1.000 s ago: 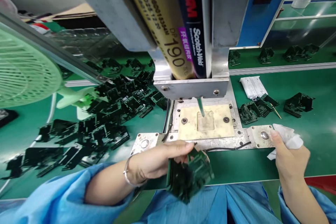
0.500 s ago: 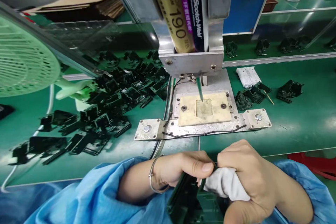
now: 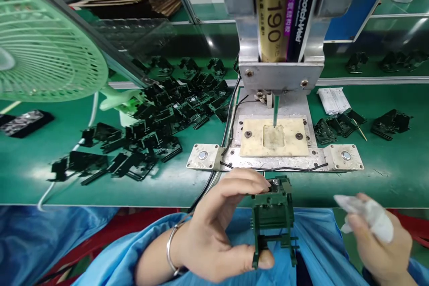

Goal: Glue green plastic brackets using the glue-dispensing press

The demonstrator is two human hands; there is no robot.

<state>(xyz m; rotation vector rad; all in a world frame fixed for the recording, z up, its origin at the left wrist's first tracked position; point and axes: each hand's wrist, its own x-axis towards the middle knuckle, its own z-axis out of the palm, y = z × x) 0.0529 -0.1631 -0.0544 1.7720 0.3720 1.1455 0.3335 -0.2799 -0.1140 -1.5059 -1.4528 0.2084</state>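
My left hand (image 3: 217, 228) pinches a dark green plastic frame part (image 3: 273, 219) upright between thumb and fingers, just in front of the table edge. My right hand (image 3: 378, 241) is closed round a crumpled white cloth (image 3: 368, 216) at the lower right, apart from the part. Beyond them stands a glue dispenser holding a Scotch-Weld 190 cartridge (image 3: 281, 13); its thin nozzle (image 3: 275, 114) points down onto a cream fixture plate (image 3: 275, 136) with a square recess.
A heap of several black plastic parts (image 3: 150, 125) covers the green mat to the left. More parts (image 3: 335, 127) and white packets (image 3: 333, 100) lie to the right. A green fan (image 3: 43, 53) stands at far left. Push buttons (image 3: 203, 155) flank the fixture.
My hands have separated: the right hand with the cloth moved right off the part, and the left hand raised the part upright into view.
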